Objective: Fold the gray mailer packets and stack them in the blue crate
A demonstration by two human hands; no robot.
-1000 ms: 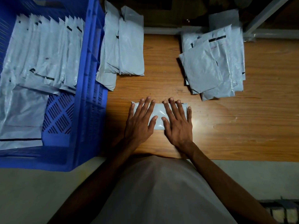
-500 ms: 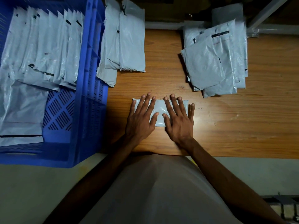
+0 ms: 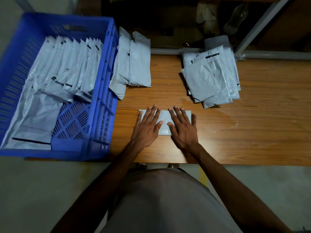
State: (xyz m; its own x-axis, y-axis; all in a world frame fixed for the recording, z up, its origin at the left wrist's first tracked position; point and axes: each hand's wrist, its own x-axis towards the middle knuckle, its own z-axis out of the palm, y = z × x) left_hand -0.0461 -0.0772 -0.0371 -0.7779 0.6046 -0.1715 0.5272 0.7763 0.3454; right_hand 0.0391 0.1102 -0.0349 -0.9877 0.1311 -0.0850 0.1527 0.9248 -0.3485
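Both hands, left hand [image 3: 146, 126] & right hand [image 3: 182, 127], flat on seemingly folded, crinkly gray packet [image 3: 164, 121].

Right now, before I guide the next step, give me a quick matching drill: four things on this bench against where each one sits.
Things:
1. crate
2. flat packet
3. loose pile
4. folded pair

Places:
A. under both hands
B. far right of the table
C. left edge, holding rows of packets
D. just right of the crate wall

Pairs: 1-C, 2-A, 3-B, 4-D. The left hand and right hand press flat on that packet.
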